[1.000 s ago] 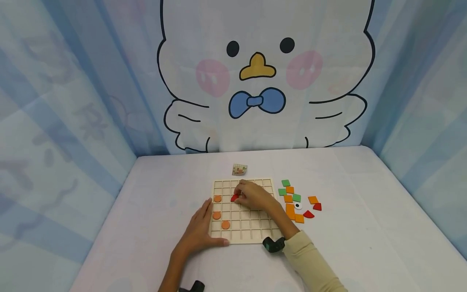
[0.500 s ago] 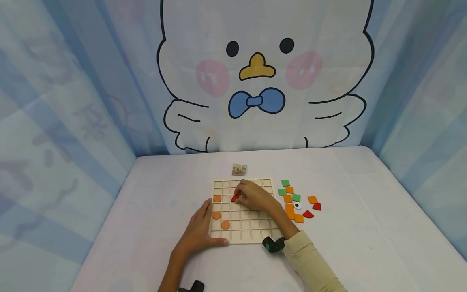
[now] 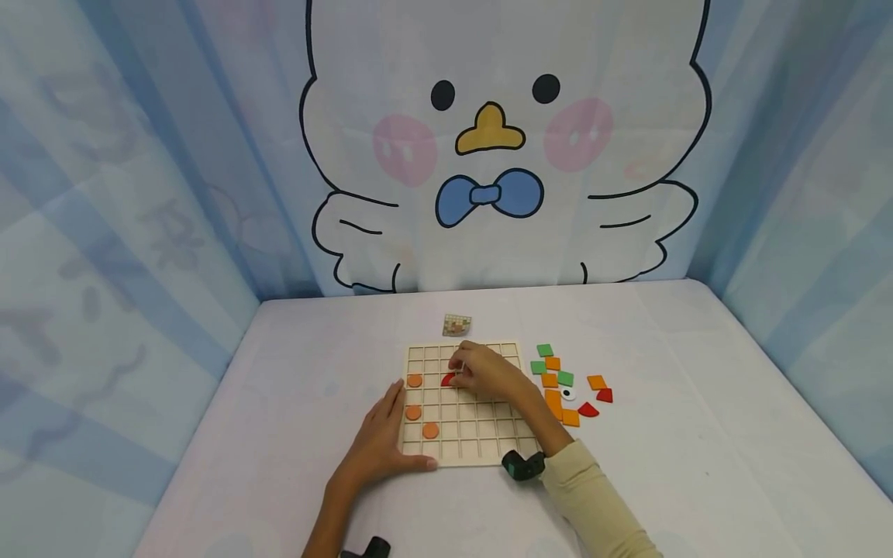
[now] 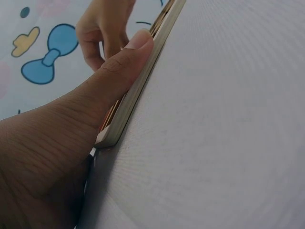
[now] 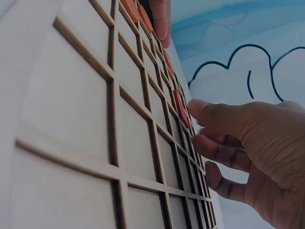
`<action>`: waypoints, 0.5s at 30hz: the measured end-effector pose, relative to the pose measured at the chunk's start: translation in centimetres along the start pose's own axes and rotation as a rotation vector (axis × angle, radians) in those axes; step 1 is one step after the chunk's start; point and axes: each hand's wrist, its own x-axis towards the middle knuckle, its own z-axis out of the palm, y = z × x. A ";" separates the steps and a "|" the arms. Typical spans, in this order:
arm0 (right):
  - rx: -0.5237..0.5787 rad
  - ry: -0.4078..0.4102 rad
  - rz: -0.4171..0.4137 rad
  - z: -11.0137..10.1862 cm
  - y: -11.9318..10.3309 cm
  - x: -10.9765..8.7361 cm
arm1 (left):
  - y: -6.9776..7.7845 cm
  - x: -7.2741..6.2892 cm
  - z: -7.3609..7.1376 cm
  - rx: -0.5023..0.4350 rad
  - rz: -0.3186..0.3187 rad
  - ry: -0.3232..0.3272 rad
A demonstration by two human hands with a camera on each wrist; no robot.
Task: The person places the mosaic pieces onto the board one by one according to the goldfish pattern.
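A pale wooden grid board (image 3: 478, 449) lies on the table. My left hand (image 3: 378, 438) rests at its lower left corner, fingers straight along the left side and thumb (image 4: 128, 59) on the near rim. Over the board's upper middle, my right hand (image 3: 486, 373) holds a red quarter-round piece (image 3: 447, 380) at one of the cells. The right wrist view has the thumb (image 5: 202, 109) at the edge of this red piece (image 5: 180, 109), with the other fingers bent beside it. Orange discs (image 3: 430, 430) sit in cells on the board's left side.
Right of the board lie loose orange squares (image 3: 570, 418), green tiles (image 3: 545, 350), red pieces (image 3: 588, 409) and a white eye disc (image 3: 568, 394). A small patterned card (image 3: 456, 325) lies behind the board. A printed curtain (image 3: 488, 248) closes off the table's back.
The view has shifted very slightly. Both hands, the red piece and the board stay in the same places.
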 end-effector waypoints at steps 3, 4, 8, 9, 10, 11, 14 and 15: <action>0.023 0.005 0.018 -0.4 0.2 -0.2 | 0.0 0.0 0.0 -0.003 -0.004 -0.001; 0.021 0.009 0.023 -0.6 0.2 -0.3 | 0.0 0.0 0.0 -0.005 -0.005 -0.001; -0.005 0.039 0.019 -1.4 0.7 -0.7 | -0.1 0.1 0.1 -0.006 -0.005 0.005; -0.011 0.047 0.014 -1.6 0.9 -0.9 | -0.1 0.1 0.1 -0.003 -0.005 0.006; -0.017 0.056 0.013 -1.9 1.1 -1.0 | -0.1 0.1 0.1 -0.002 -0.002 0.007; -0.017 0.063 0.013 -2.1 1.2 -1.2 | -0.1 0.1 0.1 0.001 -0.003 0.004; -0.018 0.087 -0.004 -2.9 1.8 -1.9 | -0.1 0.1 0.3 0.000 0.000 0.010; -0.015 0.093 -0.005 -3.1 2.0 -2.2 | -0.2 0.1 0.3 0.002 -0.002 0.008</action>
